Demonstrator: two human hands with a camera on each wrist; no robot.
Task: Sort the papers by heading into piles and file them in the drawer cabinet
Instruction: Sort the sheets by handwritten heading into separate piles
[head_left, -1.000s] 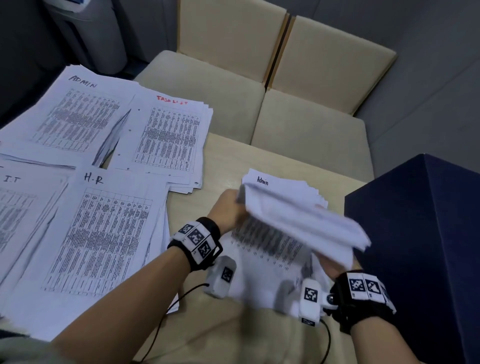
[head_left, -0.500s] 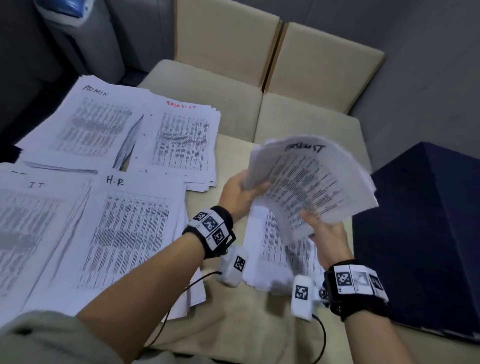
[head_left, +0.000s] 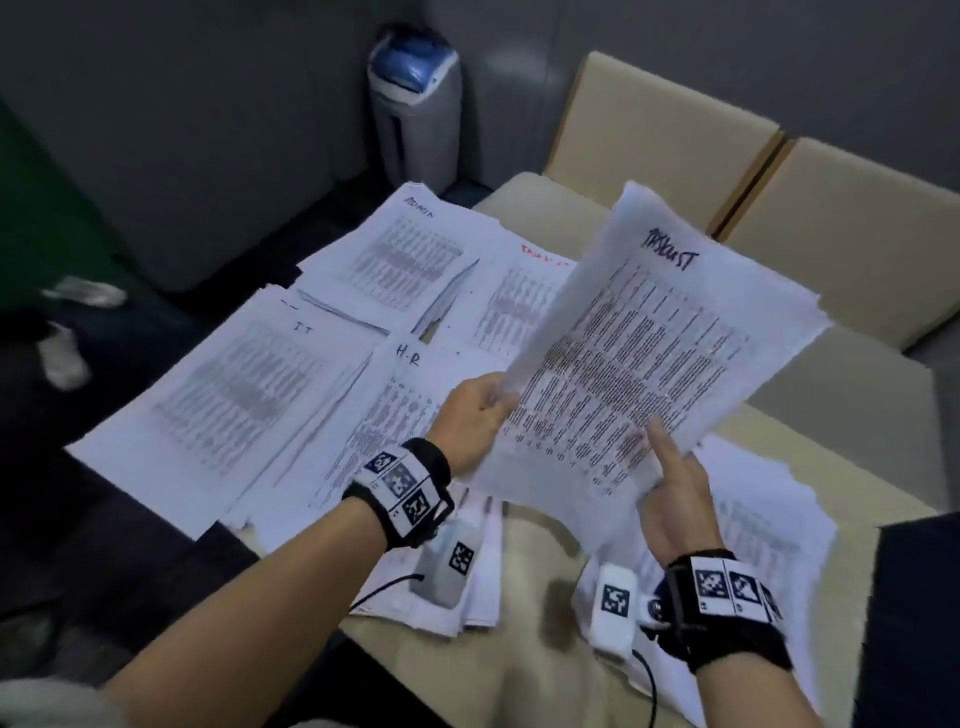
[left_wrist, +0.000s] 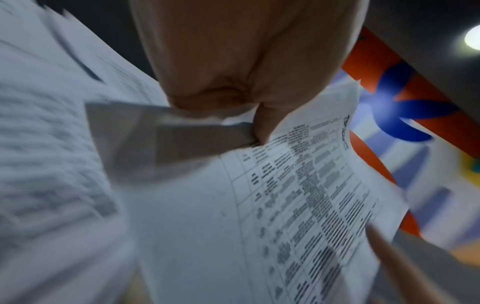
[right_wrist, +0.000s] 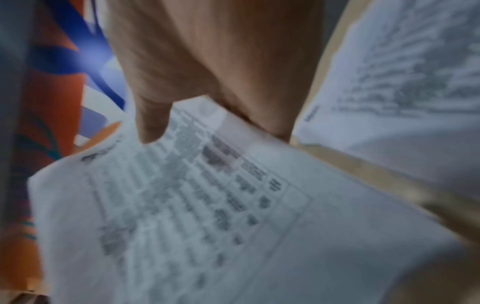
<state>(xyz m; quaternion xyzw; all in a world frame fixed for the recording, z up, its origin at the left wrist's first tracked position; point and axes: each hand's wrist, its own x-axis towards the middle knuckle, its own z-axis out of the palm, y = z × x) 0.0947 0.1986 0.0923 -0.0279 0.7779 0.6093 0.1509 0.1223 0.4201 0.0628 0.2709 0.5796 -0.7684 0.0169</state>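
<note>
A sheaf of printed papers (head_left: 639, 364) headed "TASKLIST" is held tilted above the table. My left hand (head_left: 493, 402) pinches its left edge, thumb (left_wrist: 262, 127) on top of the sheaf (left_wrist: 298, 205). My right hand (head_left: 660, 457) grips the lower right edge, thumb (right_wrist: 150, 123) lying on the blurred sheaf (right_wrist: 207, 205). On the table lie piles headed ADMIN (head_left: 410, 249), TASK LIST in red (head_left: 524, 296), IT (head_left: 249, 384) and H-R (head_left: 395, 415). Another loose pile (head_left: 753, 530) lies under my right hand.
A dark blue cabinet (head_left: 914, 623) stands at the right edge of the table (head_left: 535, 649). Beige chairs (head_left: 857, 249) stand behind the table. A grey bin with a blue lid (head_left: 415, 104) stands by the wall at the back.
Both hands lifted the sheaf off the loose pile, turned its printed face up and carried it up and left. The view swung left, showing more of the sorted piles.
</note>
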